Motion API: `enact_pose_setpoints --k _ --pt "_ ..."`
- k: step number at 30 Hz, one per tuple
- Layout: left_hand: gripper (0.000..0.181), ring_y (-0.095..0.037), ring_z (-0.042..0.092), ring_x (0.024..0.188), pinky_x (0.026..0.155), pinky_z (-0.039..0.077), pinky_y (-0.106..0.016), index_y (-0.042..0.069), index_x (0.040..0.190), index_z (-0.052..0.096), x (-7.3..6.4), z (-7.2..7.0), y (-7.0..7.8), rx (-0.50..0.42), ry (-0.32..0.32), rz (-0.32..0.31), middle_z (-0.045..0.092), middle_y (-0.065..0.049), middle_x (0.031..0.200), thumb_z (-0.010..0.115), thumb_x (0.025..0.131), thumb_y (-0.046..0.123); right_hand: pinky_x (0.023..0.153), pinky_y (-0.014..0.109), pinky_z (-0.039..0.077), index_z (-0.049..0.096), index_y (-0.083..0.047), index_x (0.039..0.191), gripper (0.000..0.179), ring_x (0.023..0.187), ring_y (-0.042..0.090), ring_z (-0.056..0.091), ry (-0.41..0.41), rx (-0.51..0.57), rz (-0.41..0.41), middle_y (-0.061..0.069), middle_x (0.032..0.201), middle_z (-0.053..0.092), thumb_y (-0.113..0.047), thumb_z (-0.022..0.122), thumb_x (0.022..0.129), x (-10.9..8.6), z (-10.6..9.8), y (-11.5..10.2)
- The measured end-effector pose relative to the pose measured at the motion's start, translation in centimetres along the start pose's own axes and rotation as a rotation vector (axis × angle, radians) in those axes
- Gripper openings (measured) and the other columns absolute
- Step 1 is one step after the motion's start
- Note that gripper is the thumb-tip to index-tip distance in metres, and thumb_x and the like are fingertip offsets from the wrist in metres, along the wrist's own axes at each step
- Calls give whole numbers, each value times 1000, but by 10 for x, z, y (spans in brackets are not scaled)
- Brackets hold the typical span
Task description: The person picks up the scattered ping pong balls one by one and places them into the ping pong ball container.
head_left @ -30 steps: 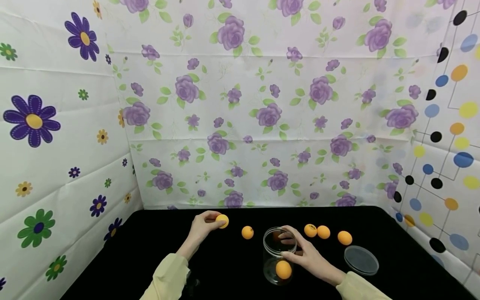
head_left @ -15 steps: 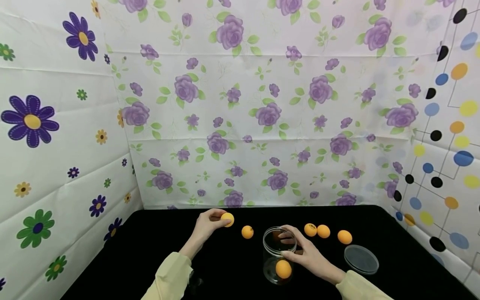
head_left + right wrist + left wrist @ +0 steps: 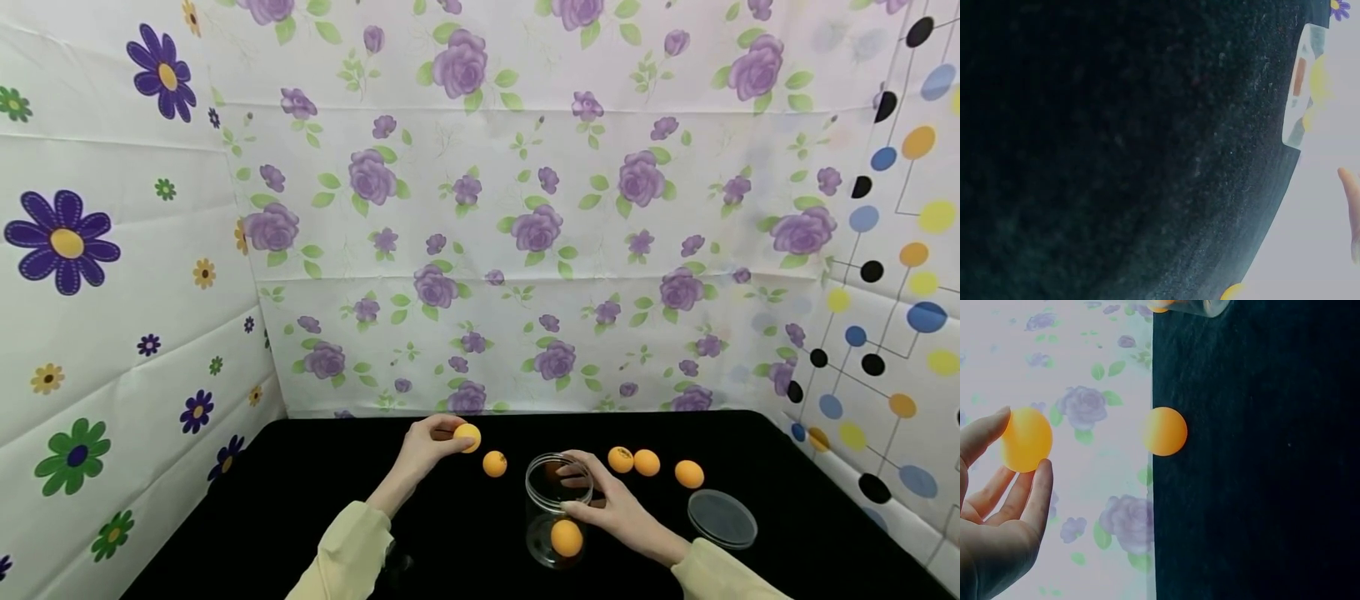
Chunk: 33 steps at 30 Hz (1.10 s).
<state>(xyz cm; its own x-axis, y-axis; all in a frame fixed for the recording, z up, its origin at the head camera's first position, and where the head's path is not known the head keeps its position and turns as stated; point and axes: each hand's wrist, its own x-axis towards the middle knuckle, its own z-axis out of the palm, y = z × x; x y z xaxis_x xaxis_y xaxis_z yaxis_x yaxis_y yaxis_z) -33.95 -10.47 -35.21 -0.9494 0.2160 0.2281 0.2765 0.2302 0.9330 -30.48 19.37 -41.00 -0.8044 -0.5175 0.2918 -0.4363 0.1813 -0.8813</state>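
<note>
In the head view my left hand pinches an orange ping-pong ball above the back of the black table. The left wrist view shows thumb and fingertips around that pinched ball. A second ping-pong ball lies just to its right. My right hand grips a clear, lidless jar near its rim, the thumb in front and fingers behind. One ping-pong ball shows low in the jar. In the right wrist view only part of the hand appears at the edge.
Behind the right hand lie three more ping-pong balls, a left one, a middle one and a right one. A clear round lid rests at the right. Flowered cloth hangs behind the black table.
My left hand has moved right and slightly farther back with the pinched ping-pong ball, nearer to the ball on the table. The right hand and jar stay put.
</note>
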Motion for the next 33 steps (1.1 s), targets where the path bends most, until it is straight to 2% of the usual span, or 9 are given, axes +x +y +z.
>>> enact_pose_setpoints --k 4,8,11,16,22,27,30,33 --pt "36 -22 58 85 74 48 -35 -8 111 58 2 2 1 -22 -36 -1 59 -16 98 68 82 11 80 40 44 24 -4 139 53 114 40 40 -5 10 0 23 128 40 -2 49 93 1 -1 0" --pt "38 -22 58 85 73 48 -36 -7 111 58 11 4 -12 -45 -53 6 59 -16 100 69 81 13 81 40 44 25 -3 138 52 114 41 39 -12 20 -1 25 128 39 -1 49 92 1 -2 0" --pt "39 -21 58 85 74 48 -36 -3 111 60 16 7 -22 -25 -43 17 60 -13 99 71 80 18 81 41 43 25 -3 138 52 115 42 39 -18 25 -2 26 128 38 0 49 92 1 -2 0" --pt "40 -20 59 85 77 47 -40 2 109 62 17 13 -24 20 -37 38 61 -6 97 73 78 25 82 42 43 25 -4 138 51 115 41 39 -22 24 0 25 128 38 -1 49 93 2 -3 -1" --pt "38 -20 59 85 75 48 -38 4 108 63 16 17 -20 6 -72 53 62 -6 97 73 78 26 82 42 42 26 -4 138 51 115 41 38 -22 30 5 24 128 39 -1 48 93 2 -3 1" --pt "37 -20 58 85 74 48 -34 2 109 62 12 20 -15 -16 -120 57 61 -9 99 72 79 22 82 40 43 26 -9 139 51 115 38 40 -16 37 10 21 128 40 -2 49 93 4 -5 18" --pt "36 -21 58 85 74 48 -35 -1 109 61 6 21 -2 -33 -146 58 61 -14 101 71 80 18 81 38 44 26 -12 139 52 116 35 41 -7 22 6 18 129 40 -3 49 93 5 -5 27" --pt "35 -22 58 86 75 48 -36 -4 109 60 -1 23 13 -28 -156 63 60 -17 102 69 81 14 81 38 44 26 -12 139 52 116 35 40 -6 20 4 18 129 40 -2 49 93 6 -5 27"
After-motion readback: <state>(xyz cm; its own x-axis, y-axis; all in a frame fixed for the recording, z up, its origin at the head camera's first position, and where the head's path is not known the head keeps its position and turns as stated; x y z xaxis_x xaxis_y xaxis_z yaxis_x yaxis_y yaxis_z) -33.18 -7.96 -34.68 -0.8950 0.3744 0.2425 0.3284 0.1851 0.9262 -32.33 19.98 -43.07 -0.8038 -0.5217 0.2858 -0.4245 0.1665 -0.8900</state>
